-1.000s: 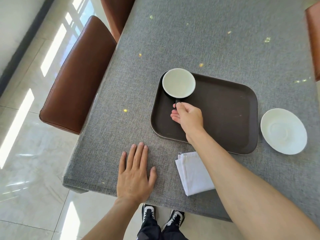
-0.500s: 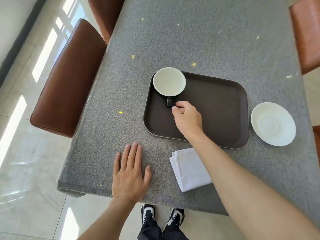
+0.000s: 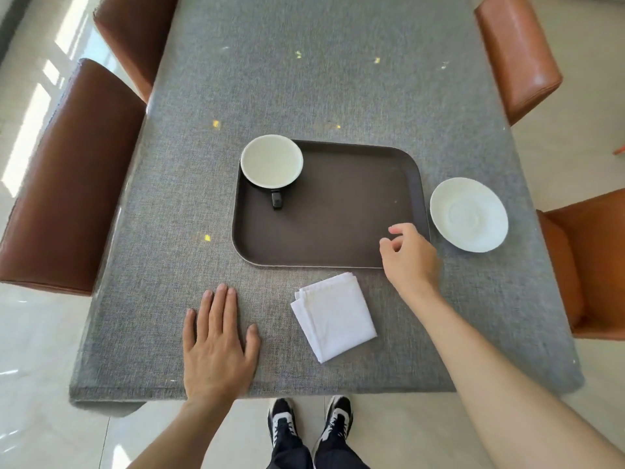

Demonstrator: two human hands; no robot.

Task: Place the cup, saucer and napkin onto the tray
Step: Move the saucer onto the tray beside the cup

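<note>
A dark cup with a white inside stands in the far left corner of the brown tray, its handle pointing toward me. Right of the tray, on the tablecloth, lies the white saucer. A folded white napkin rests on the cloth just in front of the tray. My right hand hovers over the tray's near right corner, fingers loosely curled and holding nothing, a short way left of the saucer. My left hand lies flat on the cloth, left of the napkin.
The grey cloth-covered table has brown chairs on its left and orange chairs on its right. The table's near edge runs just behind my left hand. My shoes show on the tiled floor below.
My right hand let go of the cup's handle and moved right, to the tray's near right corner. The cup stayed in place. My left hand has not moved.
</note>
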